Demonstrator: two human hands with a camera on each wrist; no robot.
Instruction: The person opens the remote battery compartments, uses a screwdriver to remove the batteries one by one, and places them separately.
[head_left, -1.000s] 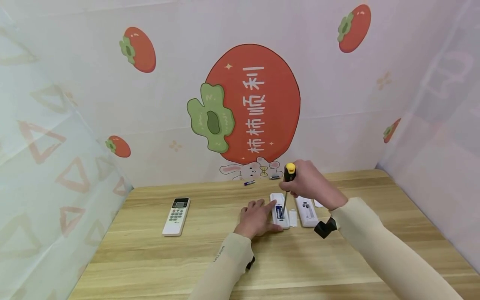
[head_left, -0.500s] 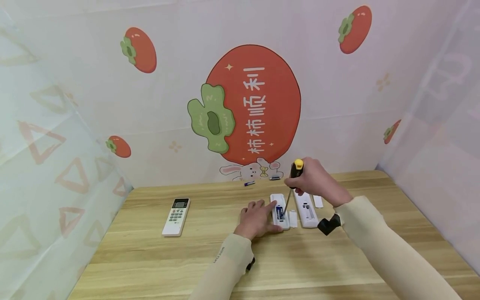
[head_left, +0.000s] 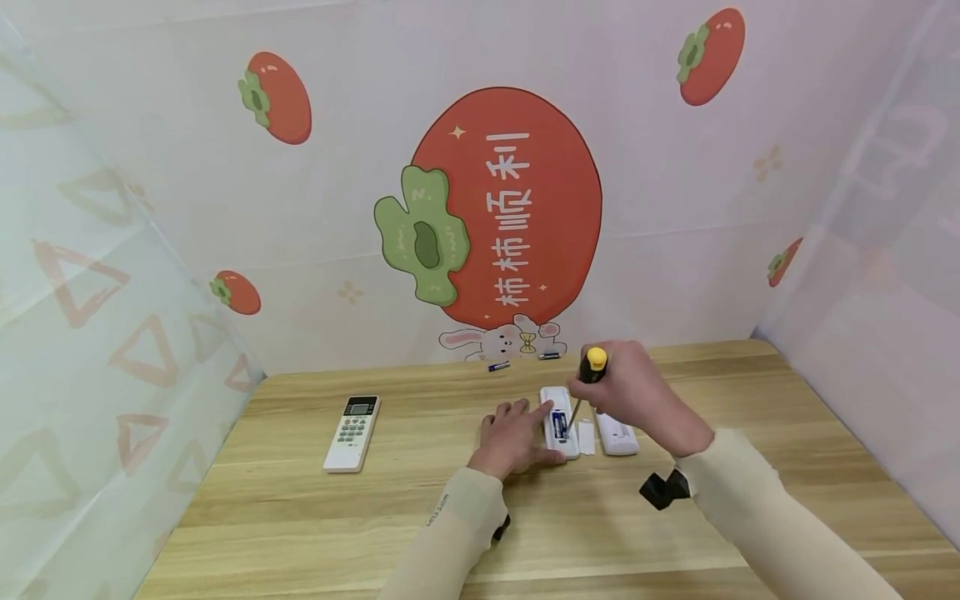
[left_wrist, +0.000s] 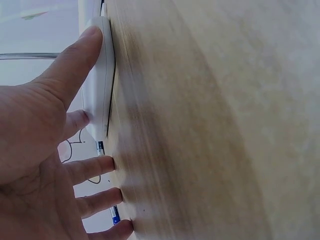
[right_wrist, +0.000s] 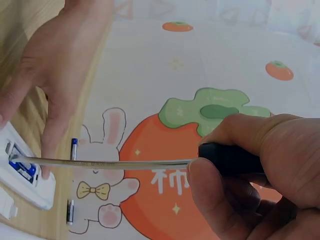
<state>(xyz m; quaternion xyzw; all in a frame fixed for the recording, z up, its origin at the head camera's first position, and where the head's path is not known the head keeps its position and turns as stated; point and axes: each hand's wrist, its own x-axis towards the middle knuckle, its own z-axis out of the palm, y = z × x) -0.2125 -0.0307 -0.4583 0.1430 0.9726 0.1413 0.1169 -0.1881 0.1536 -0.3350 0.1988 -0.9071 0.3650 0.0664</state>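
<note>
White printed backdrop (head_left: pixel 322 200), filling the upper part of the head view. Wooden tabletop (head_left: pixel 285 525), across the lower part. My right hand (head_left: pixel 633 387), right of centre: fingers curled firmly round a screwdriver (head_left: pixel 595 365), black and yellow handle uppermost, shaft slanting down to the left. My left hand (head_left: pixel 513 437), lower centre: fingers spread, thumb and forefinger pressing an uncovered remote (head_left: pixel 553 395), other fingertips on the wood. That remote lies right of centre, back upward; the screwdriver's tip reaches its battery compartment, contact not clear. Keypad remote (head_left: pixel 352 433), face up, lower left. Third remote (head_left: pixel 621 443), lower right, partly hidden by my right hand. White cover (head_left: pixel 587 437), between the two right-hand remotes. Fitted batteries (head_left: pixel 558 424), inside the compartment. Loose blue battery (head_left: pixel 498 366) and loose dark battery (head_left: pixel 550 356), near the tabletop's far edge, centre.
</note>
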